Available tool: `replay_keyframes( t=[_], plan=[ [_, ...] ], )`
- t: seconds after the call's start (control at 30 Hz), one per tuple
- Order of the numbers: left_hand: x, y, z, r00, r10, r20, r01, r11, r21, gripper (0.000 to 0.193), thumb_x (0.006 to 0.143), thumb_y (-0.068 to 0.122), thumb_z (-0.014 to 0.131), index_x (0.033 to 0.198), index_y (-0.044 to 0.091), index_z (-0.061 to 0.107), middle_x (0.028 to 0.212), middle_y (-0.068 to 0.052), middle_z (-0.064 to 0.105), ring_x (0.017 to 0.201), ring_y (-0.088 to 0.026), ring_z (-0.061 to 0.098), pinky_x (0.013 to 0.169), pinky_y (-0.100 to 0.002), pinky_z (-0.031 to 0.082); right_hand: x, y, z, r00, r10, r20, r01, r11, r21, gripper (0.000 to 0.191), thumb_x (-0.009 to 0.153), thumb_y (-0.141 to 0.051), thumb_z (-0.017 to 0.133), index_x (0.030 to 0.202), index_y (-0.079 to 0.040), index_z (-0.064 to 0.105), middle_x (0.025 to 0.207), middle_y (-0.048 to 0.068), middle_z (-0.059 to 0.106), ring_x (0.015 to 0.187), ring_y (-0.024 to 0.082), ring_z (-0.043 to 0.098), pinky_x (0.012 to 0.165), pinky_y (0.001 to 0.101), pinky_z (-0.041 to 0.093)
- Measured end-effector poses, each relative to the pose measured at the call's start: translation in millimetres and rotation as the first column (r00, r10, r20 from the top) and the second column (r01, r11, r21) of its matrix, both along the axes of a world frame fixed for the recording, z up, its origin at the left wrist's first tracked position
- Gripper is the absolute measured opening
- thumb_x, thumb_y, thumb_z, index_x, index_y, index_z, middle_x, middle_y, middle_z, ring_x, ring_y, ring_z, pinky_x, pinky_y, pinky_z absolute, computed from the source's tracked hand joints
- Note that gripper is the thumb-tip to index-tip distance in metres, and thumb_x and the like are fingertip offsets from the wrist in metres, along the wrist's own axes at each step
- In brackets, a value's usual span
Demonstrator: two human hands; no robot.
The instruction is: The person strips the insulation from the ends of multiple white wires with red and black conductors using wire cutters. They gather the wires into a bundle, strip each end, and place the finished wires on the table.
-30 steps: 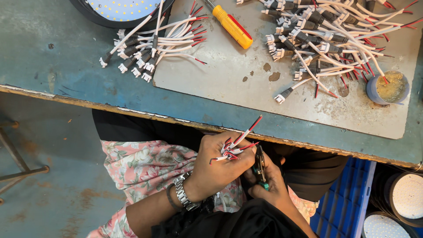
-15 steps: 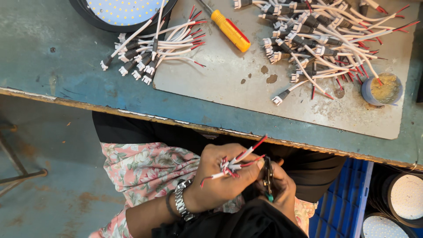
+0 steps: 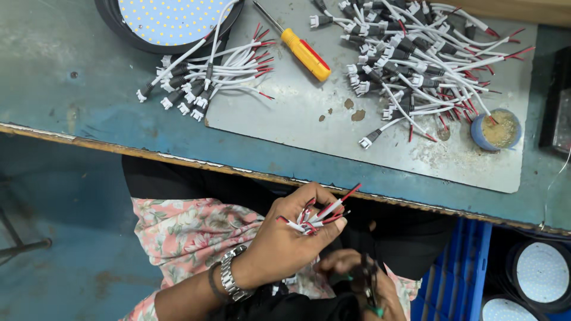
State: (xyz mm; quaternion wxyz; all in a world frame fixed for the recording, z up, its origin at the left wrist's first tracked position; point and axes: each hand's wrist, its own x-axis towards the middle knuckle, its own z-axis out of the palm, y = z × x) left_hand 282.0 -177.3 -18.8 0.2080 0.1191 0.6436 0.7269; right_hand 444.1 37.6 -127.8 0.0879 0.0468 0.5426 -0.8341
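Left hand [image 3: 285,241] clenched around a bundle of red-tipped wires [image 3: 318,215], just below the bench [image 3: 89,107] edge; right hand [image 3: 363,285] beside it grips what looks like small pliers [image 3: 369,288], partly hidden.

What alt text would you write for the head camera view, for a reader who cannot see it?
Below a worn bench edge, the left hand grips a bundle of red-tipped white wires while the right hand holds a dark tool. On the grey plate above lie two wire piles and a yellow screwdriver.

The left hand [image 3: 285,241] grips a wire bundle [image 3: 318,215]; the right hand [image 3: 363,285] holds cutters [image 3: 369,285].
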Motion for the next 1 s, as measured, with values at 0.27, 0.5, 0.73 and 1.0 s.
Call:
replay_keyframes(
  t=[0.27, 0.5, 0.73, 1.0],
  plan=[
    [-6, -2, 8, 1.000, 0.011, 0.021, -0.008, 0.994, -0.112, 0.018, 0.092, 0.017, 0.076, 0.088, 0.001, 0.071, 0.073, 0.000, 0.071, 0.068, -0.002, 0.057, 0.061, -0.025, 0.050, 1, -17, -36, 0.933, 0.311, 0.183, -0.254, 0.926, -0.280, 0.058, 0.100, -0.034, 0.055, 0.149, -0.006, 0.040, 0.121, 0.024, 0.066, 0.110, 0.036, 0.068, 0.097, 0.0491, 0.052],
    [-16, 7, 15, 0.986, -0.028, -0.162, 0.006, 0.991, -0.137, 0.013, 0.090, 0.014, 0.073, 0.092, 0.001, 0.072, 0.062, -0.004, 0.065, 0.057, -0.004, 0.057, 0.051, -0.025, 0.045, -27, 15, 18, 0.998, 0.063, -0.006, -0.064, 0.985, -0.161, 0.067, 0.099, -0.022, 0.060, 0.157, -0.006, 0.032, 0.126, 0.020, 0.063, 0.110, 0.030, 0.066, 0.095, 0.0449, 0.053],
    [-22, 6, 15, 0.947, -0.084, -0.311, 0.043, 0.990, -0.137, 0.016, 0.085, 0.004, 0.068, 0.101, 0.002, 0.070, 0.080, -0.008, 0.075, 0.072, -0.019, 0.078, 0.065, -0.029, 0.061, -40, -1, 53, 0.970, 0.081, 0.231, -0.121, 0.979, 0.163, 0.066, 0.091, -0.003, 0.072, 0.152, 0.002, 0.048, 0.111, 0.016, 0.066, 0.099, 0.022, 0.066, 0.088, 0.0359, 0.055],
    [-22, 6, 14, 0.909, -0.088, -0.407, 0.007, 0.980, -0.197, 0.014, 0.081, 0.007, 0.073, 0.095, 0.003, 0.072, 0.081, -0.010, 0.074, 0.071, -0.024, 0.076, 0.062, -0.030, 0.058, -50, -12, 62, 0.991, 0.075, 0.111, -0.107, 0.942, 0.319, 0.075, 0.084, -0.004, 0.076, 0.152, -0.004, 0.044, 0.130, 0.013, 0.065, 0.120, 0.022, 0.064, 0.104, 0.0371, 0.049]
  ],
)
